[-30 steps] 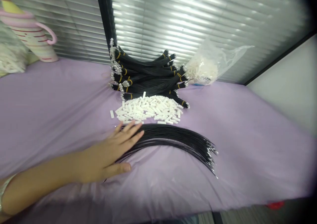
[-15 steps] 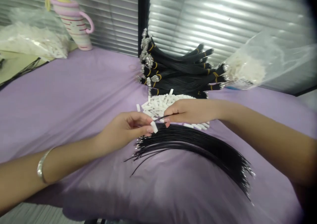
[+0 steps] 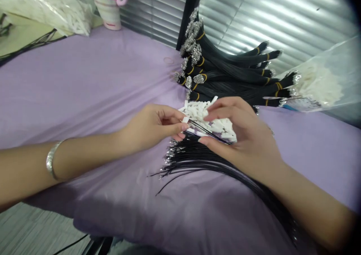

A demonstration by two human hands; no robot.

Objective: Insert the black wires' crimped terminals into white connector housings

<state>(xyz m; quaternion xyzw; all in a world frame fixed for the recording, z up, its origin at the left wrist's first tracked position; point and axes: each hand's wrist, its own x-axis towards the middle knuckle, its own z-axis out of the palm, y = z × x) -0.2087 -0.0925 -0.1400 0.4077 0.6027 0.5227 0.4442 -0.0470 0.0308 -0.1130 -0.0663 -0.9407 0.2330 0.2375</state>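
Observation:
Between thumb and fingertips, my left hand [image 3: 166,125] pinches a small white plastic connector housing [image 3: 185,119]. A few thin black wires [image 3: 204,127] run from that housing to the right, passing under my right hand [image 3: 242,131]. The right hand's thumb and fingers are spread apart, with nothing visibly gripped; its palm side is partly hidden. Below both hands lies a loose row of black wires [image 3: 203,157] with silvery metal tips at the left. Just behind the fingers is a heap of white housings [image 3: 222,125], partly covered by the right hand.
Several tied bundles of black wire [image 3: 225,71] are stacked at the back by the blinds. A clear bag of white pieces [image 3: 321,82] stands to their right, another bag [image 3: 56,7] at back left beside a striped cup [image 3: 108,7]. Purple cloth [image 3: 93,78] covers the table.
My right hand has let go of the wire near the housing, opened and drawn back to the right. My left hand still pinches the housing, now turned. The camera view has shifted.

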